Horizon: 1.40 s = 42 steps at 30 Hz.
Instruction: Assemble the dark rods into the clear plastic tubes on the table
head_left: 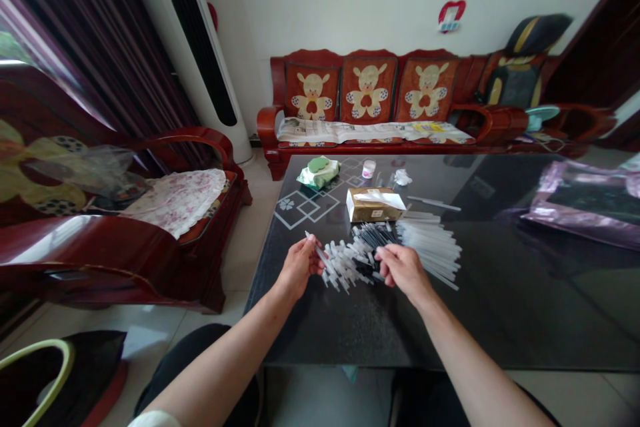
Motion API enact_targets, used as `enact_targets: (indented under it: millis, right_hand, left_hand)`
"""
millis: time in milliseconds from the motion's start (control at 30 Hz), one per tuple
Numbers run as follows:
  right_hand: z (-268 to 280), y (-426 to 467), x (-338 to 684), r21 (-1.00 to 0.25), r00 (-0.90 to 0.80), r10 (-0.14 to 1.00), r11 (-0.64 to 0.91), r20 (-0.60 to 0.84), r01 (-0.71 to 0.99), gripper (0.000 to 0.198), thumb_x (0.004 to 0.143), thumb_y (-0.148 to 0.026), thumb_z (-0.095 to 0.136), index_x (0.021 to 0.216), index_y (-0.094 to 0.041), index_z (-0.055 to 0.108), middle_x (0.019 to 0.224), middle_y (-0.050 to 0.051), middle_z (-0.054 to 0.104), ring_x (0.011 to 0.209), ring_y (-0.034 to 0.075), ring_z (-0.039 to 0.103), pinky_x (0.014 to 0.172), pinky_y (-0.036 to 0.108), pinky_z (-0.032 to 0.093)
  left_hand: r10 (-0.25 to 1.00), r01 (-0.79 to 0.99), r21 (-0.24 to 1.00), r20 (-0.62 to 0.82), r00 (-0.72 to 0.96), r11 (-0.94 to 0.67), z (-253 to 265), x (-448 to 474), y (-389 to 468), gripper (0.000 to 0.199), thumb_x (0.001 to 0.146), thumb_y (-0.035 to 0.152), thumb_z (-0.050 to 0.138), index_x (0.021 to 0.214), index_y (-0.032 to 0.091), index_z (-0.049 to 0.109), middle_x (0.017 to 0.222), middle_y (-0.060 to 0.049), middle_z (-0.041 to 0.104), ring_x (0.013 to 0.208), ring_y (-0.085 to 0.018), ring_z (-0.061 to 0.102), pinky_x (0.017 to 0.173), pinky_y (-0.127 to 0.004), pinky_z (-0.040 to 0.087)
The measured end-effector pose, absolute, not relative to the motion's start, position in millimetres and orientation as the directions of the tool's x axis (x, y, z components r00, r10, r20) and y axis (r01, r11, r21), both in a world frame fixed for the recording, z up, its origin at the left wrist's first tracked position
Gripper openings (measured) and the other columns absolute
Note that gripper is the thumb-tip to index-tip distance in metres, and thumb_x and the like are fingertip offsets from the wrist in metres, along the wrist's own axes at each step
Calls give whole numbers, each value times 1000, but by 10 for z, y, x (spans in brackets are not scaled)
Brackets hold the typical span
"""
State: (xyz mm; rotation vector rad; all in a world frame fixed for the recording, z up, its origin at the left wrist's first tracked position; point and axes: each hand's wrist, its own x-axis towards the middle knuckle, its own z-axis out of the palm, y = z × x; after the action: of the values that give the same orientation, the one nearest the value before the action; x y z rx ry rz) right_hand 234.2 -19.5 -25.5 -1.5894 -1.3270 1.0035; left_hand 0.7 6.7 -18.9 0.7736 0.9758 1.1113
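white tubes lie between two hands — both curled.

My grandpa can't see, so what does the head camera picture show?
A person's left hand holds a thin whitish tube over a dark table; the right hand is by thin black sticks. Pale tubes lie in piles, with a tissue box behind.

On the table, short tubes lie between left fingers and right fingers, rods just beyond the latter, long tubes to their right, a box farther behind.
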Motion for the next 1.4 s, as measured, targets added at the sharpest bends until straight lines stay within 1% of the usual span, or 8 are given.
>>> enact_targets:
  millis: [100,300,667,800,1000,1200,1300,1400]
  right_hand:
    - [-250,-138,2604,-861,186,982,-106,-13,498,27,82,-39,52,72,-16,63,49,-1,58,34,10,50,36,19,37]
    - [-254,-220,2594,-606,-11,998,42,54,794,18,77,-25,54,66,-18,67,57,2,65,47,13,58,48,22,37]
    - [-336,-273,2226,-328,-226,969,245,97,912,14,80,-20,57,85,-23,70,81,3,73,79,19,65,71,26,39]
    - [-405,-246,2226,-272,-281,957,291,79,917,17,80,-18,57,91,-23,70,88,5,74,84,20,66,73,27,39]
    - [-419,-232,2219,-253,-305,950,313,72,915,17,84,-19,54,89,-22,69,88,6,73,84,20,66,72,27,38]
    - [-370,-236,2163,-252,-304,948,318,95,914,18,84,-17,47,84,-19,65,77,6,71,73,19,65,65,27,37]
    - [-311,-237,2125,-382,-225,963,266,150,885,12,79,-17,49,81,-19,61,69,3,67,64,18,62,62,27,38]
    - [-260,-256,2096,-654,-153,973,229,172,721,4,76,-20,53,75,-19,57,65,2,64,60,16,61,60,26,42]
  left_hand:
    - [960,-387,879,-243,139,278,-203,7,73,32,81,46,60,81,15,51,61,-3,63,42,-9,53,40,-18,44]
    - [956,-417,861,-247,159,292,-242,39,55,33,80,46,62,80,15,53,63,-4,63,43,-10,56,41,-20,45]
    - [958,-419,863,-235,165,284,-289,48,44,34,80,47,62,82,14,54,65,-5,64,45,-11,57,43,-21,47]
    - [956,-423,857,-253,151,293,-243,57,32,34,79,47,63,80,14,54,62,-3,61,44,-10,56,42,-21,46]
    - [957,-424,859,-240,163,288,-228,68,22,35,79,48,63,81,14,54,62,-2,60,45,-10,55,42,-21,46]
    - [955,-417,860,-250,158,294,-244,71,23,34,79,47,62,81,15,53,62,-2,60,45,-10,56,43,-21,46]
    - [957,-422,859,-248,152,290,-258,74,23,34,79,47,63,81,15,53,62,-2,60,45,-10,56,43,-21,46]
    - [961,-430,860,-235,147,276,-268,80,21,36,77,48,64,82,14,53,62,-2,61,46,-11,57,44,-22,48]
